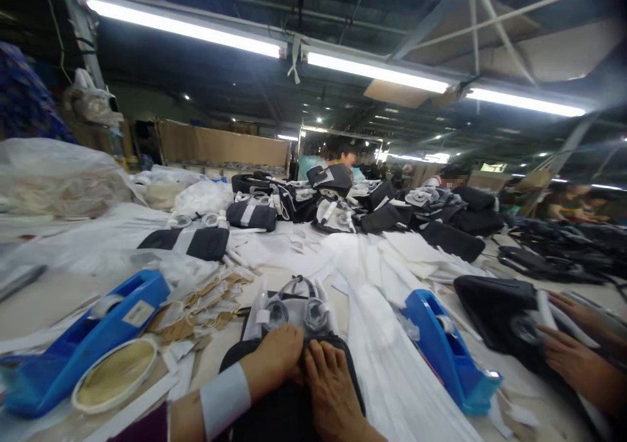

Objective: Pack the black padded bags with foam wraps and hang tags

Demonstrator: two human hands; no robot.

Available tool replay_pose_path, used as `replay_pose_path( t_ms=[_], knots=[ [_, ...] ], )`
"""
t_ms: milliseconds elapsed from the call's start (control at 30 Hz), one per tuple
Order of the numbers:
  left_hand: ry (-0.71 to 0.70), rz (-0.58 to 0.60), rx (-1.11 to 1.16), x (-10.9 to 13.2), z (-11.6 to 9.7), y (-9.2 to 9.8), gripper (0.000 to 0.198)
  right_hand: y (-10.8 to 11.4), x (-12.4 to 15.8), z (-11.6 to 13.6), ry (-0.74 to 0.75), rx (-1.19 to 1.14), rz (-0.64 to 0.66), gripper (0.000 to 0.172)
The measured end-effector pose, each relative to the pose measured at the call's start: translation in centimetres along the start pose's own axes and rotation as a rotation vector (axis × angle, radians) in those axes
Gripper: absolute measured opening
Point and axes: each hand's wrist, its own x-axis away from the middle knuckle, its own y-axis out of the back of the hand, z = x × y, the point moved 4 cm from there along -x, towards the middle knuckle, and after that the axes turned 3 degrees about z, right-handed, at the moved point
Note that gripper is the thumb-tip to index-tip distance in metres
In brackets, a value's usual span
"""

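Observation:
A black bag [279, 409] lies on the table at the bottom centre, its grey back part and handle pointing away from me. Two rolled, wrapped straps [316, 314] rest on that grey part. My left hand [280, 350] is closed at the bag's top edge, its fingers curled down; what they grip is too hidden to name. Beside it, my right hand [333, 383] lies on the black fabric with its fingers stretched forward and holds nothing visible.
Blue tape dispensers stand at left [122, 318] and right [441, 344]. Near the left one are a round tape roll [115, 373] and paper tags [215, 305]. White sheets [372, 324] cover the middle. Black bags [337, 200] are piled behind. A person's hands [573, 344] hold another bag at right.

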Motion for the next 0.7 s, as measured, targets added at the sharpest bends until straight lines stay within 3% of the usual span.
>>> replay_pose_path(
  t_ms=[167,333,533,700],
  knots=[
    [-0.020,-0.010,0.048,1.4,0.1,0.0,0.035,0.1,0.1,0.1,0.002,-0.012,0.035,0.033],
    [-0.067,0.008,0.125,2.5,0.4,0.4,0.041,-0.2,0.4,-0.1,0.022,0.004,0.096,0.038],
    [-0.025,0.043,0.168,1.2,0.4,0.0,0.043,-0.1,0.5,0.0,0.017,0.008,0.256,0.041],
    [0.030,0.101,0.186,0.0,0.4,0.0,0.052,-0.3,0.2,0.0,0.008,-0.044,0.289,0.043]
  ],
)
